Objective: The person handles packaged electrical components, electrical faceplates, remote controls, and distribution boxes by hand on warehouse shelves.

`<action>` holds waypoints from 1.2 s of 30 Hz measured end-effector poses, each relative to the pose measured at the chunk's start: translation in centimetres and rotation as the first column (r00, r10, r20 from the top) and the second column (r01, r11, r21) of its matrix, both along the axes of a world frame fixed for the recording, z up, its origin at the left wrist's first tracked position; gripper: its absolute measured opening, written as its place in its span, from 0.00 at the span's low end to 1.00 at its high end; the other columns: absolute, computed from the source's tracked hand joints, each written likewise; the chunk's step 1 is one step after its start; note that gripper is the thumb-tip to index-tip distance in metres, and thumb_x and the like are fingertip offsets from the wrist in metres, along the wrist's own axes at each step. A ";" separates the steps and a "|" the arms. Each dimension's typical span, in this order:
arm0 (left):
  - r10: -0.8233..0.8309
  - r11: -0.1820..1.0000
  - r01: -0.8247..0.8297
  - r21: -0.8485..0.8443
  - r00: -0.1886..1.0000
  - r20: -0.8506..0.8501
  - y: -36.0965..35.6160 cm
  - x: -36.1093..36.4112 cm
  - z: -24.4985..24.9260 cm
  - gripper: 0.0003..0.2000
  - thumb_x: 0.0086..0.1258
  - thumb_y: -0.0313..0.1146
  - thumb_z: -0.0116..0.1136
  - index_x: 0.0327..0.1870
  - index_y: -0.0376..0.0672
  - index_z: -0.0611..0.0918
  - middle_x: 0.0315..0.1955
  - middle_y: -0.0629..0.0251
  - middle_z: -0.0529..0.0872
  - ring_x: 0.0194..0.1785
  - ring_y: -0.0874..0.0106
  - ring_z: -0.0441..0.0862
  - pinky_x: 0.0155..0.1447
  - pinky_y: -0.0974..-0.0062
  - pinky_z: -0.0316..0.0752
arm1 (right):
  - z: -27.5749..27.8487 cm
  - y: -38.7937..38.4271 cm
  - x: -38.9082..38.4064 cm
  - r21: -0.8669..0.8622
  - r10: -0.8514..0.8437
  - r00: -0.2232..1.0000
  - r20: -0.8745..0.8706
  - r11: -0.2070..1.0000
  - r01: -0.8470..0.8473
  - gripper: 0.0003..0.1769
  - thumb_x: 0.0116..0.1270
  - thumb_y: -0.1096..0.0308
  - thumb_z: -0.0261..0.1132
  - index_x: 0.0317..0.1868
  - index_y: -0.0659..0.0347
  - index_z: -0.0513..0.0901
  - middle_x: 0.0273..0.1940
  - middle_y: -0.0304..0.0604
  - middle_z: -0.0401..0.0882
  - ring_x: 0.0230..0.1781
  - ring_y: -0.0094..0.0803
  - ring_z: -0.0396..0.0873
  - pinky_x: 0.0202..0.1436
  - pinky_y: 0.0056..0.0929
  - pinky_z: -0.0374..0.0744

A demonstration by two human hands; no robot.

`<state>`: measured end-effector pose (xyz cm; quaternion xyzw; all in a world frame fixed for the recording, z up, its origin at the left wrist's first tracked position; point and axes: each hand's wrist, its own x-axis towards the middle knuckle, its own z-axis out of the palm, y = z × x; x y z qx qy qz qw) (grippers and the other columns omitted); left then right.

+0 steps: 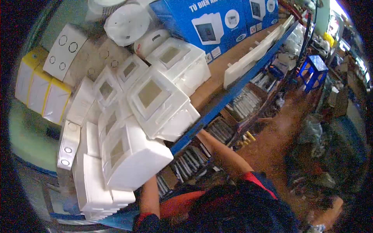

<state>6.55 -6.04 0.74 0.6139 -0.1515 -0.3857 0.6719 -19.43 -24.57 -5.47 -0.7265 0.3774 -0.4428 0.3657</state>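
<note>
My left forearm [150, 196] reaches up behind a large white plastic enclosure box [142, 155] with a tinted window; the hand itself is hidden there. My right forearm [225, 153] runs up to the blue shelf edge [237, 81], where the fingers are out of sight. Nearest above that wrist, another white windowed box [155, 101] sits by the shelf edge. What either hand touches or holds does not show.
More white boxes [175, 58], yellow-and-white cartons [42, 87] and round white covers [126, 24] crowd the shelf. Behind stands a blue printed carton [210, 27]. Packed parts [244, 103] fill the lower shelf. A blue stool [312, 72] stands farther along the brown floor [268, 143].
</note>
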 end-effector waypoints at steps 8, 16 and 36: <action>-0.003 1.000 0.003 0.013 0.998 -0.056 6.7 0.1 -0.8 0.27 0.60 0.37 0.60 0.59 0.43 0.63 0.51 0.56 0.74 0.47 0.60 0.77 0.49 0.61 0.78 | -7.1 -1.1 1.7 0.328 0.061 0.998 0.017 0.942 -0.063 0.17 0.62 0.68 0.61 0.50 0.64 0.73 0.41 0.46 0.79 0.41 0.38 0.76 0.44 0.34 0.76; -0.005 1.000 0.007 0.017 0.990 -0.141 4.9 0.0 -2.1 0.23 0.62 0.37 0.56 0.57 0.40 0.66 0.51 0.56 0.74 0.47 0.60 0.77 0.50 0.61 0.77 | 1.6 4.8 -7.3 0.492 -0.059 0.905 0.422 0.853 -0.174 0.16 0.65 0.67 0.60 0.51 0.65 0.75 0.44 0.42 0.78 0.43 0.31 0.75 0.45 0.30 0.75; -0.067 0.997 0.051 -0.053 0.921 -0.383 -7.3 -15.7 -3.5 0.27 0.67 0.41 0.50 0.62 0.36 0.60 0.59 0.49 0.66 0.54 0.52 0.72 0.56 0.54 0.71 | 0.8 32.4 -42.2 0.820 -0.530 0.840 -0.120 0.424 0.384 0.20 0.67 0.59 0.58 0.52 0.65 0.77 0.46 0.41 0.79 0.47 0.31 0.75 0.53 0.27 0.71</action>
